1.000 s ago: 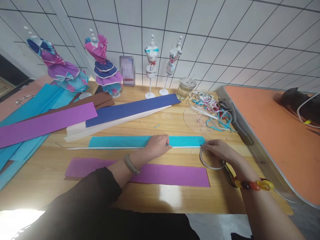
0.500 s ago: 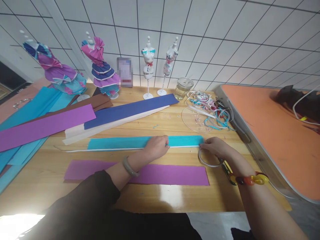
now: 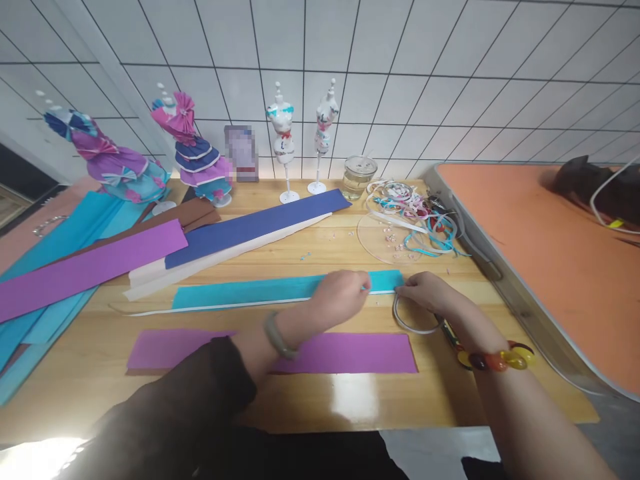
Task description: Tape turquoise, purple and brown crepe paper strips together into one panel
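A light-brown wooden table [image 3: 290,403] carries everything within reach, its middle given over to the two strips nearest the person. Along the back, against the wall, stand a dress form in a layered pink, navy and purple dress [image 3: 200,157] and a bare white dress form [image 3: 283,133], likely set there to leave the front free. A long, flat navy-blue strip [image 3: 260,227] lies slantwise before them.

Closest to the person is a flat purple strip of paper or fabric [image 3: 360,353], its left part under the forearm. Just beyond it lies the flat turquoise strip [image 3: 250,291], roughly parallel, so its near edge faces both hands.

The left hand [image 3: 343,293] is over that edge, right of the strip's middle, fingers curled in and pressed together; blur and its own knuckles hide whether anything is between the fingertips. The right hand [image 3: 430,291] pinches a narrow white ribbon [image 3: 210,308] at the strip's right end, which probably keeps it in line with the edge. The ribbon runs along that edge and past the left end, while a slack loop [image 3: 417,331] hangs out below the right fingers, apparently spare length.
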The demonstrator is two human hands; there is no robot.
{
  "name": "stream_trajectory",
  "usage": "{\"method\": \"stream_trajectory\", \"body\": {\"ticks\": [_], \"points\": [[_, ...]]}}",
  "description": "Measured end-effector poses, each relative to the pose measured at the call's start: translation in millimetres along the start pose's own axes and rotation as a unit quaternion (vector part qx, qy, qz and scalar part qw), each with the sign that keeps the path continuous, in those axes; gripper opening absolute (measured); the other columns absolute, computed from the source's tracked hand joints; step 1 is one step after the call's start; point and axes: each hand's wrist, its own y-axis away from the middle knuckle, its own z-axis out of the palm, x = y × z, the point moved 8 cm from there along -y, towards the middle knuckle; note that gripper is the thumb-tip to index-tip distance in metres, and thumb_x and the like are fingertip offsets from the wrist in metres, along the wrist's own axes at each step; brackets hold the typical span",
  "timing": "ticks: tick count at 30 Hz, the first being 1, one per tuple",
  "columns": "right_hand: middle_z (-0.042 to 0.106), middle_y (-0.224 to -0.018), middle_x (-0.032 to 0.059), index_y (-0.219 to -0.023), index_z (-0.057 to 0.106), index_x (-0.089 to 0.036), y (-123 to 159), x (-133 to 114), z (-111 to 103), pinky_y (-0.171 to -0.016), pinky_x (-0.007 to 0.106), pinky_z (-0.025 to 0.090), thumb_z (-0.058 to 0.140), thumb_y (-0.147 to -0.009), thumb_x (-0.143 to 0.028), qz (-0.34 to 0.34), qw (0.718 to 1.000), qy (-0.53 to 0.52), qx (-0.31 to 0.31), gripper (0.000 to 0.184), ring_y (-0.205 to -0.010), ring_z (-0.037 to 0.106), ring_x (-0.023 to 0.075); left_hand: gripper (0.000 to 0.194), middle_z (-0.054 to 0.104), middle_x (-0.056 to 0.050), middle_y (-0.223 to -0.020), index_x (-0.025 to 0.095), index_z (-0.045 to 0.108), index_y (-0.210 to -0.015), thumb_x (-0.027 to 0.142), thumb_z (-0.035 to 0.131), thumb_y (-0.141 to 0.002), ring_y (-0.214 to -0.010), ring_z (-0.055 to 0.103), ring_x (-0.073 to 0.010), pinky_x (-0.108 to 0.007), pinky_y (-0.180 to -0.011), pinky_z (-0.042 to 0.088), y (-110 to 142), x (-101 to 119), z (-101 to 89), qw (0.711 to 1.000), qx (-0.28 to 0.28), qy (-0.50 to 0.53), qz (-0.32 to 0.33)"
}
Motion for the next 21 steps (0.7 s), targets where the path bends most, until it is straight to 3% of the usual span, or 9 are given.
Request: {"method": "stream_trajectory", "body": {"ticks": [3,7,12,15,21], "points": [[0.043,-0.046,-0.0014,-0.049,0.051,-0.018,-2,-1,-1,-0.045,0.025,0.029,0.057,-0.066,-0.034,-0.004,1.000,0.003,0.005,0.025,-0.047,0.039,0.0099,0.024,0.066,-0.006,-0.092,0.018,0.064,-0.089,0.016,0.040,-0.088,-0.086,0.061,-0.0194,-0.029,-0.074,0.046,-22,33,31.7,0.993,-0.032,-0.064,0.092],[0.043,-0.045,-0.0016,-0.048,0.051,-0.017,-5,0,0,-0.046,0.024,0.029,0.059,-0.064,-0.032,-0.002,1.000,-0.004,0.005,0.024,-0.048,0.040,0.0100,0.026,0.061,-0.008,-0.094,0.016,0.062,-0.098,0.013,0.038,-0.089,-0.087,0.058,-0.0210,-0.030,-0.071,0.045,-30,39,61.0,0.980,-0.044,-0.143,0.135],[0.038,-0.045,-0.0038,-0.052,0.052,-0.018,-1,7,-2,-0.043,0.024,0.028,0.061,-0.066,-0.040,0.007,0.999,-0.030,-0.021,0.028,-0.044,0.035,0.0081,0.028,0.058,-0.008,-0.093,0.015,0.056,-0.109,0.016,0.033,-0.093,-0.088,0.055,-0.0206,-0.031,-0.073,0.043,-22,35,64.8,0.970,-0.020,-0.182,0.161],[0.035,-0.044,-0.0043,-0.058,0.056,-0.018,6,18,-12,-0.041,0.025,0.027,0.059,-0.069,-0.049,0.019,0.998,-0.042,-0.040,0.033,-0.041,0.033,0.0085,0.025,0.058,-0.008,-0.090,0.014,0.058,-0.104,0.015,0.036,-0.091,-0.085,0.055,-0.0202,-0.031,-0.073,0.042,-22,35,64.7,0.969,-0.024,-0.176,0.170],[0.046,-0.052,-0.0020,-0.069,0.063,-0.019,12,35,-39,-0.041,0.025,0.028,0.063,-0.067,-0.050,0.032,0.999,-0.038,0.008,0.031,-0.045,0.037,0.0091,0.021,0.057,-0.008,-0.088,0.014,0.059,-0.098,0.012,0.041,-0.087,-0.082,0.055,-0.0215,-0.032,-0.069,0.041,-24,36,63.6,0.970,-0.018,-0.166,0.175]]}}
